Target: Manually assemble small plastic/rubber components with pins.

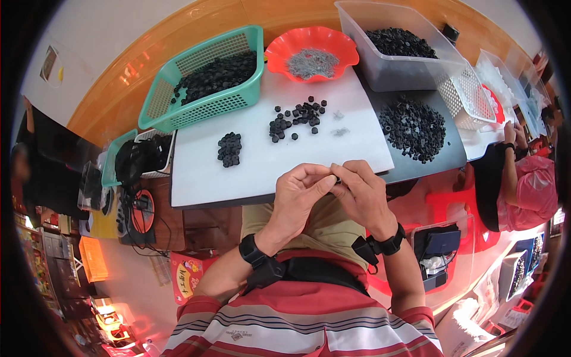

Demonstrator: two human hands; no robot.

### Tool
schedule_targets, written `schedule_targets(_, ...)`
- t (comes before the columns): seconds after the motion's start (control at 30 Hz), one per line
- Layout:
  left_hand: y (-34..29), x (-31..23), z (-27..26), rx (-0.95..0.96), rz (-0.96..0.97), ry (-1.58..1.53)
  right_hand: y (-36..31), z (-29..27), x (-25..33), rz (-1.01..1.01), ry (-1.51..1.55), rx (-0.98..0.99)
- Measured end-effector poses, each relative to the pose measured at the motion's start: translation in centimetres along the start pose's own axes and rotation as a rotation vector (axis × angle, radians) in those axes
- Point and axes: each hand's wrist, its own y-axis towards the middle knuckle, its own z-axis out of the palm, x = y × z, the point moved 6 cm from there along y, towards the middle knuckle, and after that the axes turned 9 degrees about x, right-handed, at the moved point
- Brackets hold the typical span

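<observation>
My left hand [302, 193] and my right hand [364, 195] meet over the near edge of the white tabletop sheet [202, 157]. Both are closed, fingertips pinched together around a small black part [338, 179]. Fingers cover most of it, so its exact kind is hidden. Beyond my hands lies a loose scatter of small black knob-like pieces [306, 113], with a tighter cluster of black pieces [229, 149] to its left. Right of the scatter are a few tiny grey metal bits [339, 132].
At the back stand a green basket [223, 98] of black pieces, a red scalloped bowl [279, 44] of grey metal bits and a clear bin [392, 65]. A black pile [413, 128] lies on the dark board at right. Another person [526, 190] sits far right.
</observation>
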Motion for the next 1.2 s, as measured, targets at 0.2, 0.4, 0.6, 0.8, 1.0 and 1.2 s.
schedule_targets(0.2,-0.8,-0.9,-0.7,-0.026,-0.012,-0.001,0.9,0.4,1.0,0.013,0.0,0.056)
schedule_targets(0.4,-1.2,-0.6,-1.7,0.0,-0.029,0.036,1.4,1.1,1.5,-0.011,0.046,0.059)
schedule_targets(0.6,-1.9,-1.4,-2.4,0.024,-0.001,0.09,2.1,1.7,2.3,-0.018,0.039,0.128)
schedule_targets(0.8,-2.5,-3.3,-3.5,0.028,0.047,0.185,3.0,2.5,3.4,-0.015,0.128,0.183)
schedule_targets(1.0,-2.4,-6.9,-5.7,-0.059,0.133,0.266,3.0,2.4,4.0,0.031,0.155,0.145)
schedule_targets(1.2,-0.6,-14.7,-10.1,-0.292,0.288,0.659,2.5,2.1,4.2,-0.024,0.146,0.125)
